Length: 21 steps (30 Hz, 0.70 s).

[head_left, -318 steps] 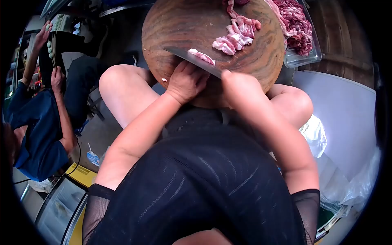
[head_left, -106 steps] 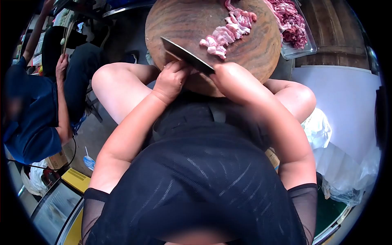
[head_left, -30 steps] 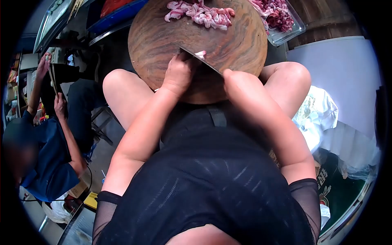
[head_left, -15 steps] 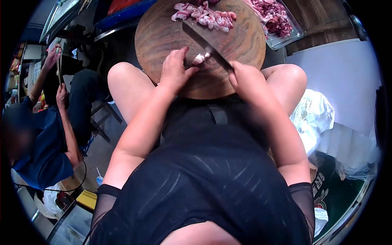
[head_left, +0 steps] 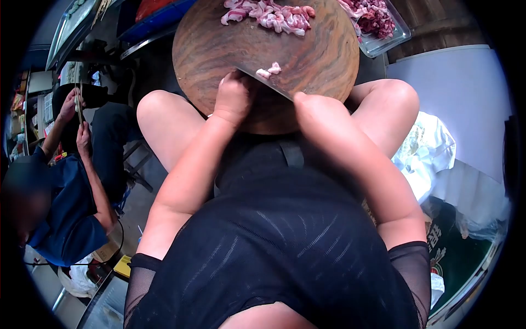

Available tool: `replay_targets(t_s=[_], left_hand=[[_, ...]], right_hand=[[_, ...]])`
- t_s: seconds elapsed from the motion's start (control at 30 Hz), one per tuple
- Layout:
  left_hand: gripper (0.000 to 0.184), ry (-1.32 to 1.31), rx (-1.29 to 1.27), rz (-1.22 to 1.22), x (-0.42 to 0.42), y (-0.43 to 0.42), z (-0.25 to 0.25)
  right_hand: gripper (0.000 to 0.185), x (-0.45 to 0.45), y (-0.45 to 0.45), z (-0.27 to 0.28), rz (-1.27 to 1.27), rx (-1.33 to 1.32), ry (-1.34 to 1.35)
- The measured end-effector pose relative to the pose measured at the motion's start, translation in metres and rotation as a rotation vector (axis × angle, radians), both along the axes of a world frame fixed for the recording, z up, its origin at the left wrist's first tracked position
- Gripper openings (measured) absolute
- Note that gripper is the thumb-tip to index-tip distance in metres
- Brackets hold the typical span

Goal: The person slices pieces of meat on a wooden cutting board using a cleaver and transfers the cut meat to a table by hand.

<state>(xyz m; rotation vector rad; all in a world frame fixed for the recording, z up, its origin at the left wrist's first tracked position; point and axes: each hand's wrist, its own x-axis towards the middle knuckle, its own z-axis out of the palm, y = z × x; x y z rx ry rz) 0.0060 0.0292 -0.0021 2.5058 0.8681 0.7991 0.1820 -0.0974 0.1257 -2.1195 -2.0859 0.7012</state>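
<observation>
A round wooden chopping block (head_left: 213,52) is set between my knees. My right hand (head_left: 319,113) is wrapped around the handle of a knife (head_left: 267,84), whose dark blade slants up and left across the near half of the block. Close by the blade's far end is my left hand (head_left: 234,97), its fingers curled in; the blade and knuckles hide whatever they hold. Just beyond the blade lie small pale pink meat pieces (head_left: 268,70). A pile of pink and white meat strips (head_left: 271,17) rests at the block's far side.
A clear tray (head_left: 402,37) of cut red meat (head_left: 375,22) adjoins the block at far right. To the left, a seated person in a dark blue shirt (head_left: 71,219) holds thin sticks (head_left: 80,107). White plastic bags (head_left: 424,153) lie right of my knee, beside a pale panel (head_left: 444,93).
My left hand has gone from spread fingers to curled ones. The knife has come nearer to me and left, lying at a flatter slant. The small meat pieces now sit beyond the blade.
</observation>
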Motion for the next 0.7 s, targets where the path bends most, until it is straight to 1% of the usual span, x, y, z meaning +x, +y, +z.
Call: replay_targets(t_s=[0.03, 0.1, 0.17, 0.2, 0.23, 0.27, 0.3, 0.37, 0.4, 0.43, 0.5, 0.53, 0.57, 0.63, 0.67, 0.7], left_hand=[[0.019, -0.005, 0.047, -0.012, 0.000, 0.002, -0.001], [0.017, 0.010, 0.053, 0.008, 0.002, 0.002, -0.014], [0.016, 0.032, 0.062, 0.027, 0.001, 0.000, -0.009], [0.017, 0.060, -0.001, 0.003, 0.000, -0.004, 0.002], [0.019, 0.081, -0.058, -0.023, 0.003, -0.006, 0.011], [0.018, 0.036, -0.124, -0.018, 0.003, -0.008, 0.011], [0.018, 0.032, -0.102, -0.026, 0.005, -0.009, 0.017], [0.014, 0.000, -0.183, 0.045, 0.004, -0.013, 0.026], [0.014, 0.094, -0.129, 0.086, 0.003, -0.008, 0.022], [0.014, 0.092, -0.121, 0.085, 0.008, -0.006, 0.023], [0.013, 0.036, -0.235, 0.128, 0.019, -0.002, 0.023], [0.013, 0.054, -0.221, 0.123, 0.028, 0.001, 0.021], [0.013, 0.054, -0.214, 0.121, 0.040, 0.003, 0.018], [0.013, -0.009, -0.192, 0.107, 0.066, 0.003, 0.017], [0.013, 0.018, -0.207, 0.094, 0.078, 0.002, 0.018], [0.014, 0.016, -0.230, 0.062, 0.089, 0.002, 0.018]], right_hand=[[0.017, -0.006, 0.013, -0.011, 0.005, -0.002, 0.011], [0.019, -0.011, 0.037, -0.021, 0.012, 0.015, 0.025], [0.019, -0.013, 0.050, -0.022, 0.059, 0.089, 0.085], [0.019, -0.010, 0.051, -0.025, 0.055, 0.106, 0.091], [0.020, -0.005, 0.051, -0.030, 0.030, 0.082, 0.103], [0.021, 0.002, 0.050, -0.031, 0.004, 0.057, 0.114], [0.021, 0.011, 0.047, -0.024, -0.003, 0.079, 0.108], [0.025, 0.027, 0.029, -0.011, -0.024, -0.099, 0.085], [0.026, 0.037, 0.018, -0.013, -0.074, -0.080, 0.136], [0.026, 0.044, 0.008, -0.011, -0.074, -0.071, 0.136], [0.024, 0.059, -0.007, -0.008, -0.288, -0.041, 0.222], [0.023, 0.069, -0.013, -0.017, -0.301, 0.105, 0.289], [0.026, 0.082, -0.015, -0.022, -0.385, 0.041, 0.388], [0.028, 0.103, -0.012, -0.022, -0.446, 0.089, 0.512], [0.029, 0.115, -0.008, -0.027, -0.509, 0.081, 0.586], [0.027, 0.129, -0.003, -0.037, -0.476, 0.173, 0.615]])
